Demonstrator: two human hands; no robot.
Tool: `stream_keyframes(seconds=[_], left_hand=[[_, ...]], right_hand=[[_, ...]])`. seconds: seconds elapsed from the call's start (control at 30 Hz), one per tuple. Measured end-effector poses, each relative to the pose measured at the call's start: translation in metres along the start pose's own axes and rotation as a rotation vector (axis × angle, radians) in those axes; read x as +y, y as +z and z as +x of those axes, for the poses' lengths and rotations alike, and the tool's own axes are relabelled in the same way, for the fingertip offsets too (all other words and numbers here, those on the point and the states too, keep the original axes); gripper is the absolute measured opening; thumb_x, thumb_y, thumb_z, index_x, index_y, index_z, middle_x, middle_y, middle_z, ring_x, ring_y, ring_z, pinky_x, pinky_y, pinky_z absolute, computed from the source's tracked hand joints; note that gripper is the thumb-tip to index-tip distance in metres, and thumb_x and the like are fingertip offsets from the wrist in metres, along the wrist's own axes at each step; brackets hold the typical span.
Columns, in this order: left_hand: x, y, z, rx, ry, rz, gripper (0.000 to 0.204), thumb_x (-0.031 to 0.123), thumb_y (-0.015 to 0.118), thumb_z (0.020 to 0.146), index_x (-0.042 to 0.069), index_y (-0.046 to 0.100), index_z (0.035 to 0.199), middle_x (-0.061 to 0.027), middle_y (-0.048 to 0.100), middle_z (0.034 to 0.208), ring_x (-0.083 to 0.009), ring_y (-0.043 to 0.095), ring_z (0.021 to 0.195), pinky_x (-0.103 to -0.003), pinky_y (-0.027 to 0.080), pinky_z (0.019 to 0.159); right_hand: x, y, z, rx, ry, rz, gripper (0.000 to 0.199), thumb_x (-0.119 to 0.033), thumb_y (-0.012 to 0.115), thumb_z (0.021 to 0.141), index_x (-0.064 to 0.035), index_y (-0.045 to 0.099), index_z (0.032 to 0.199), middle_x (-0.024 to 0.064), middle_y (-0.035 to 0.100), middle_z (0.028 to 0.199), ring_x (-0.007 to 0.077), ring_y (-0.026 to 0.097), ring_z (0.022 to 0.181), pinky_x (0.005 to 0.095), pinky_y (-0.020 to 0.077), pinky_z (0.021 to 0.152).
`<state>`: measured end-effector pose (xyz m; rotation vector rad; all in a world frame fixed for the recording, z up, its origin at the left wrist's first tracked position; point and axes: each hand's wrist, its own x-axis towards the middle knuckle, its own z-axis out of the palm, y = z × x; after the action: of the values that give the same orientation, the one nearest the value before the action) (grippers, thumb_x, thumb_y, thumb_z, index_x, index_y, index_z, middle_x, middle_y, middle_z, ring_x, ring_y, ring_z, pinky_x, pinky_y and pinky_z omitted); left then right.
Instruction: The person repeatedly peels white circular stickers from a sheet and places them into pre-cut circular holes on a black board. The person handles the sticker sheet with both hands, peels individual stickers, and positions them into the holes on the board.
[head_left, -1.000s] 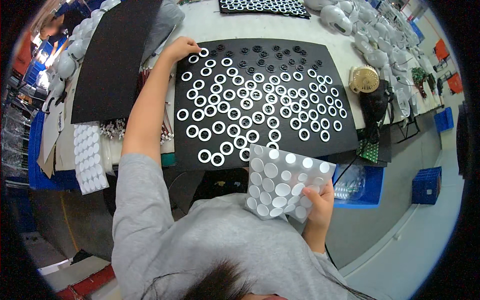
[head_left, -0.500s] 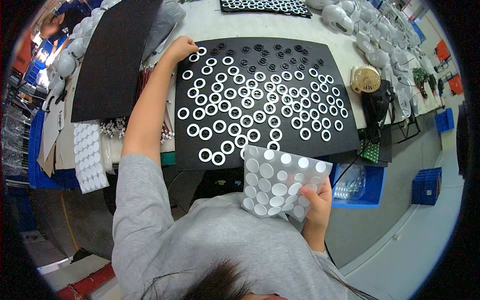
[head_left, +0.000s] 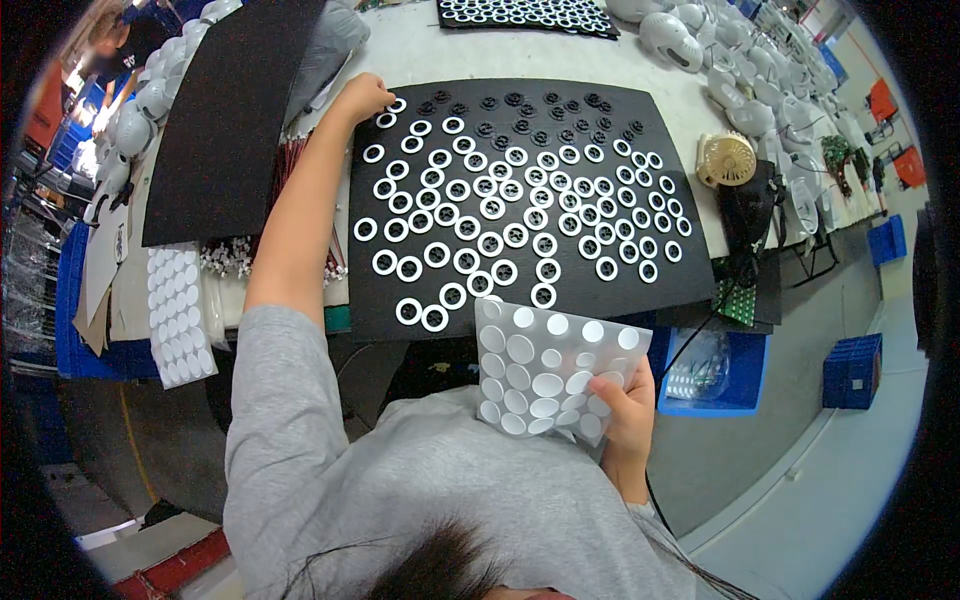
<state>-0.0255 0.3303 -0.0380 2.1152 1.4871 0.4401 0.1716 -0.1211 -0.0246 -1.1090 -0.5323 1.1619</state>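
Note:
My left hand reaches to the far left corner of a black board. Its fingers are pinched together at the edge of a white ring; the fingertips are partly hidden. Many black round parts topped with white rings are spread over the board. Several bare black parts lie along its far side. Near my chest, my right hand grips a translucent sheet of round white stickers, its thumb on top. The sheet tilts and covers part of the board's near edge.
A second sheet of white dots hangs over the table edge at left, beside a dark panel and bundled wires. Right of the board are a small fan and white plastic housings. A blue bin stands below. Another person is far left.
My right hand and the sticker sheet have shifted slightly left. The left hand stays at the same ring, almost unmoved.

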Motion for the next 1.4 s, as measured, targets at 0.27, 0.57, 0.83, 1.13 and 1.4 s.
stream_keyframes(seconds=[0.27,0.57,0.83,1.13,1.4], left_hand=[[0.022,-0.007,-0.052,0.359,0.248,0.203,0.018,0.016,0.055,0.066,-0.001,0.050,0.071,-0.0160,0.055,0.066,-0.0277,0.054,0.061,-0.033,0.042,0.057],[0.160,0.009,-0.265,0.010,1.074,-0.038,0.020,0.015,0.065,0.062,0.005,0.050,0.070,-0.0076,0.049,0.073,-0.0222,0.047,0.069,-0.031,0.038,0.063],[0.150,0.040,-0.284,-0.228,0.822,-0.238,0.023,0.020,0.062,0.066,0.003,0.047,0.070,-0.0091,0.045,0.074,-0.0234,0.045,0.070,-0.032,0.037,0.064],[0.151,0.029,-0.278,-0.593,0.830,-0.450,0.017,0.015,0.058,0.070,0.001,0.049,0.074,-0.0086,0.048,0.069,-0.0219,0.048,0.064,-0.028,0.040,0.059],[0.149,0.025,-0.277,-0.755,0.767,-0.513,0.021,0.017,0.067,0.064,0.003,0.054,0.074,-0.0061,0.053,0.068,-0.0151,0.053,0.060,-0.024,0.041,0.052]], right_hand=[[-0.006,0.010,-0.001,0.004,0.066,0.025,0.043,0.001,0.054,0.065,0.0003,0.040,0.106,0.0083,0.052,0.094,0.0154,0.051,0.084,0.0264,0.0401,0.073],[-0.012,0.011,0.016,-0.043,0.153,0.315,0.037,0.000,0.053,0.064,0.0022,0.045,0.100,0.0105,0.053,0.090,0.0175,0.055,0.076,0.0275,0.0445,0.067],[-0.015,0.014,0.011,-0.031,0.200,0.339,0.042,0.002,0.050,0.051,-0.0008,0.047,0.093,0.0075,0.052,0.084,0.0197,0.053,0.076,0.0294,0.0430,0.069],[-0.010,0.016,0.011,0.007,0.220,0.334,0.038,0.003,0.049,0.048,-0.0019,0.046,0.086,0.0078,0.052,0.081,0.0201,0.052,0.077,0.0294,0.0422,0.071],[-0.007,0.016,0.012,-0.071,0.215,0.363,0.034,0.003,0.050,0.047,-0.0025,0.046,0.081,0.0079,0.053,0.077,0.0200,0.053,0.075,0.0289,0.0424,0.069]])
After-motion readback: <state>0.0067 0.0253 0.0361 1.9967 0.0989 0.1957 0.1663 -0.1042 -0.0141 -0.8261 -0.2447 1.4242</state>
